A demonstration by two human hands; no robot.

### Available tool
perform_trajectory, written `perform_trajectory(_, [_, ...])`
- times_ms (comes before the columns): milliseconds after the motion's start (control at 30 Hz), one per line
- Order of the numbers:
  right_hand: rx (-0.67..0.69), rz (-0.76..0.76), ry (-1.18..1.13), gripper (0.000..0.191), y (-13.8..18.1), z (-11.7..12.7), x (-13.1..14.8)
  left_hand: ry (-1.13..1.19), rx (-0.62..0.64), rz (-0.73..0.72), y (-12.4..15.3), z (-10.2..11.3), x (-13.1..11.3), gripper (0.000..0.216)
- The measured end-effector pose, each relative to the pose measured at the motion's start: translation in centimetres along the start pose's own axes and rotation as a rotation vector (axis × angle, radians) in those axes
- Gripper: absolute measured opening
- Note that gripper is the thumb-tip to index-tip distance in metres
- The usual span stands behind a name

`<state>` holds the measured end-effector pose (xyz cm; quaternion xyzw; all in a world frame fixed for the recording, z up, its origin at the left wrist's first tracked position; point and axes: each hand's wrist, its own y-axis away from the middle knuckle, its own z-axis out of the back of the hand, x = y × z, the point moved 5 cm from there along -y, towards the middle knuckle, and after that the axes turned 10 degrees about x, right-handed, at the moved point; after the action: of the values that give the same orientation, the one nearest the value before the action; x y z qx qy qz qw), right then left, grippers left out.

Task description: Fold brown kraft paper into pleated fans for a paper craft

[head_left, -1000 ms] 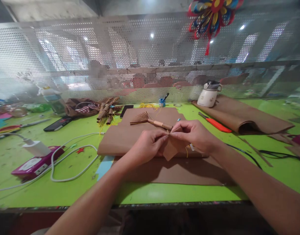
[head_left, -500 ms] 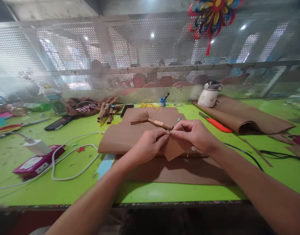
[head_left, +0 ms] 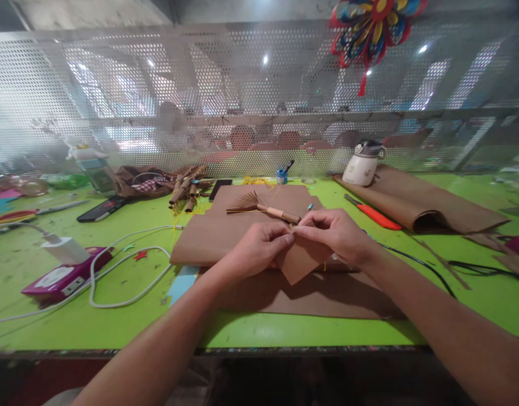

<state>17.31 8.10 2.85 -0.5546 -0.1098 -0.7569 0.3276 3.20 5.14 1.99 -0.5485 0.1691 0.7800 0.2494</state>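
Note:
My left hand [head_left: 257, 249] and my right hand [head_left: 335, 235] meet at their fingertips above a stack of brown paper sheets [head_left: 209, 239]. Both pinch the top edge of a small brown paper piece [head_left: 297, 265], which hangs down between them with a corner pointing toward me. Just beyond my fingers lies a rolled brown paper stick with a fringed fan end [head_left: 259, 207] on the sheets.
On the green table [head_left: 94, 327] lie a pink device with a white charger and cable [head_left: 60, 273] at left, a phone [head_left: 99, 210], a bundle of paper rolls [head_left: 184, 192], an orange knife [head_left: 372, 212], a white jug [head_left: 361, 162] and folded brown paper [head_left: 416, 200]. A perforated metal screen [head_left: 200, 90] closes the back.
The small paper piece has shifted slightly between my fingers and hangs a little lower and wider. Both hands stay almost in place.

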Motion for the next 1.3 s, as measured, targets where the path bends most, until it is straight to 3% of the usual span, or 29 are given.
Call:
perform_trajectory(400, [-0.111,-0.022,-0.213,0.021,-0.2,1.0,-0.8,0.080,-0.004,0.070,-0.2,0.1,0.4,0.029])
perform_trajectory(533, [-0.212,0.029,-0.347,0.020,-0.4,2.4,-1.2,0.081,-0.052,0.110,-0.3,0.5,0.9,0.028])
perform_trajectory(600, [-0.198,0.029,-0.381,0.022,-0.5,2.3,-1.2,0.084,-0.079,0.120,-0.3,0.6,1.0,0.027])
perform_trajectory(733, [-0.022,-0.047,-0.261,0.029,-0.5,0.2,-0.9,0.042,-0.065,0.072,-0.4,0.5,0.9,0.025])
perform_trajectory(800, [-0.002,-0.089,-0.201,0.030,-0.4,-0.6,-0.9,0.009,-0.049,0.055,-0.4,0.4,0.7,0.026])
perform_trajectory(1067, [-0.152,-0.104,-0.330,0.029,-0.4,0.0,-1.5,0.010,0.022,0.064,-0.3,0.1,0.2,0.029])
perform_trajectory(1300, [-0.190,-0.074,-0.327,0.028,-0.5,0.6,-1.5,0.043,0.074,0.102,-0.3,0.3,0.3,0.025])
